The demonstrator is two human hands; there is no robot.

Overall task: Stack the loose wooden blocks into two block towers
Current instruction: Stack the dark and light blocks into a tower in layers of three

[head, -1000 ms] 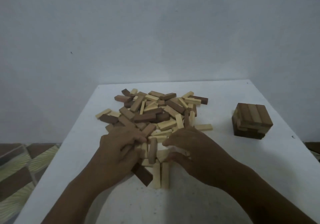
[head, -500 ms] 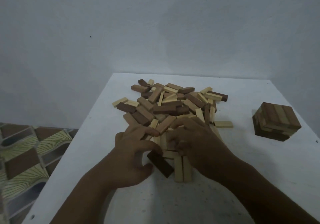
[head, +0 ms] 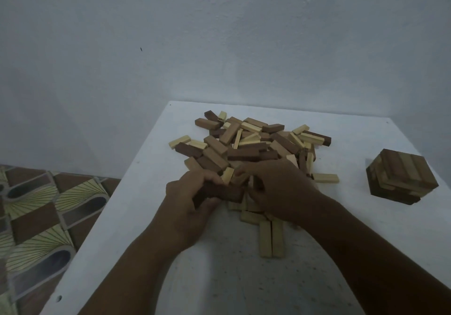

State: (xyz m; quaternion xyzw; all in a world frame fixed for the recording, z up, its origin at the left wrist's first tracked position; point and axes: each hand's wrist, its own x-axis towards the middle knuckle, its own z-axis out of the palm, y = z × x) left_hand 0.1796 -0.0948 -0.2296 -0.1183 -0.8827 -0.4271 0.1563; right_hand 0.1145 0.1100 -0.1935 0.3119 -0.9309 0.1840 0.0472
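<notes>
A pile of loose wooden blocks, dark brown and pale, lies in the middle of the white table. My left hand grips a dark brown block at the pile's near edge. My right hand is curled over blocks beside it, its fingertips at the same dark block; what it holds is hidden. Two pale blocks lie side by side just in front of my hands. A short stacked tower of several layers stands at the right.
The table's left edge drops to a patterned tiled floor. A plain grey wall rises behind the table. One pale block lies apart between the pile and the tower.
My left hand has picked up the dark block that lay on the table by its thumb. Both hands have drawn together at the pile's near edge. The camera has swung left.
</notes>
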